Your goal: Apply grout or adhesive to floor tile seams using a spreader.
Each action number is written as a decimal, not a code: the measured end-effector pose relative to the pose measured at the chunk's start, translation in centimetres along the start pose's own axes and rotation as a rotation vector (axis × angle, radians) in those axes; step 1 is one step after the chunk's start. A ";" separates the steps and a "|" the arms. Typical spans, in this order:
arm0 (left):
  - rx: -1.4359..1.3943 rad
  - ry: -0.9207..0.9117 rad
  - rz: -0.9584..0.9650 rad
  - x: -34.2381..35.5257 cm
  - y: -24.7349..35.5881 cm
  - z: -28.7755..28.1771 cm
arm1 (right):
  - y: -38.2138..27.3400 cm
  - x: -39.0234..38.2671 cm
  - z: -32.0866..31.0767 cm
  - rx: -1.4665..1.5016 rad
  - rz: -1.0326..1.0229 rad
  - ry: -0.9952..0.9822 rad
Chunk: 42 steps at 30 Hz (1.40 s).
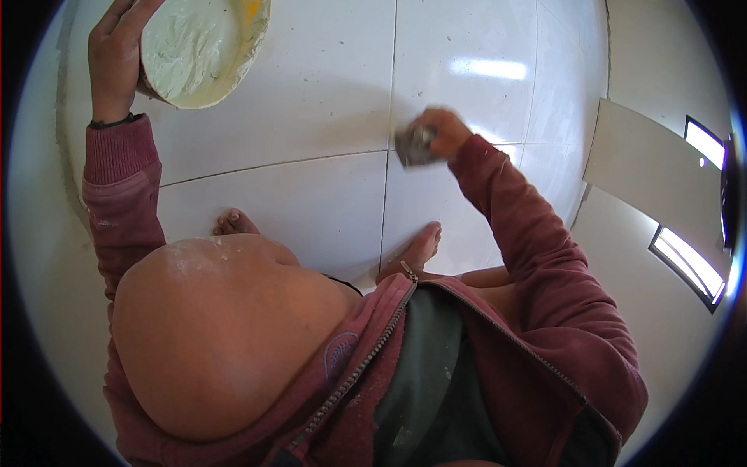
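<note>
At the upper left my left hand (117, 58) is closed on the side of a round, pale yellow bowl (247, 71). Whitish, creamy paste (187, 47) fills the bowl, and its top runs out of the picture. My right hand (443, 132) is wrapped round a flat grey scraper (418, 146), held over the tiles right of the middle. Motion smears the scraper, so its edge is unclear. Whether it touches the floor I cannot tell.
Large glossy white tiles (327, 93) cover the floor, with dark joints and small crumbs. My bare feet (424, 245) rest near the middle. A pale wall (47, 257) rises at left; at right stand a wall, a beige panel (646, 156) and bright openings (689, 268).
</note>
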<state>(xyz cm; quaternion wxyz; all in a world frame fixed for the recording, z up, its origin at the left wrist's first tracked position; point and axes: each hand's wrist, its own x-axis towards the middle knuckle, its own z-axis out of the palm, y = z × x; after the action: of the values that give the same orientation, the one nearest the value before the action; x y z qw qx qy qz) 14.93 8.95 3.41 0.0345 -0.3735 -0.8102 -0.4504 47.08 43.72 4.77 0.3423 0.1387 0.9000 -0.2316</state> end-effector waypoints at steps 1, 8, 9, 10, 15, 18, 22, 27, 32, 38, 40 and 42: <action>0.060 -0.011 0.059 0.1 0.0 0.0 | 0.3 1.3 -1.2 0.001 -0.005 0.213; -0.310 0.166 -0.370 -0.1 0.9 0.5 | -3.1 6.2 -6.8 -0.533 0.092 0.255; -0.317 0.158 -0.374 -0.1 1.0 0.6 | -3.5 6.0 -6.8 -0.607 0.157 0.268; -0.237 0.086 -0.241 0.0 1.2 0.6 | -3.7 6.0 -7.1 -0.486 0.109 0.399; -0.304 0.137 -0.248 0.6 2.2 0.9 | -3.5 6.7 -7.6 -0.478 0.113 0.274; -0.499 0.112 -0.377 0.8 2.6 1.2 | -3.3 7.0 -8.1 -0.443 0.062 0.387; -0.422 0.156 -0.349 0.8 2.4 0.8 | -3.4 6.9 -8.3 -0.617 0.183 0.052; -0.078 0.018 0.030 0.4 2.0 0.8 | -3.0 6.9 -7.5 -0.502 0.061 0.248; -0.452 0.174 -0.400 0.3 1.9 0.8 | -2.7 7.6 -8.4 -0.359 0.121 0.339; -0.110 0.086 -0.122 0.3 1.4 0.4 | -2.2 6.8 -6.4 -0.310 -0.029 0.188; -0.228 0.138 -0.233 0.4 1.2 0.5 | -1.6 6.3 -6.2 -0.410 0.025 0.171; -0.365 0.178 -0.360 0.4 1.0 0.6 | -1.3 5.9 -6.0 -0.341 0.046 0.339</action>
<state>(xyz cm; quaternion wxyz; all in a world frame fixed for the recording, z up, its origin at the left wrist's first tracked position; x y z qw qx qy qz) 15.40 9.96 3.92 -0.0430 -0.1825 -0.7626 -0.6191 38.93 46.19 5.09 0.2100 0.1361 0.9673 -0.0416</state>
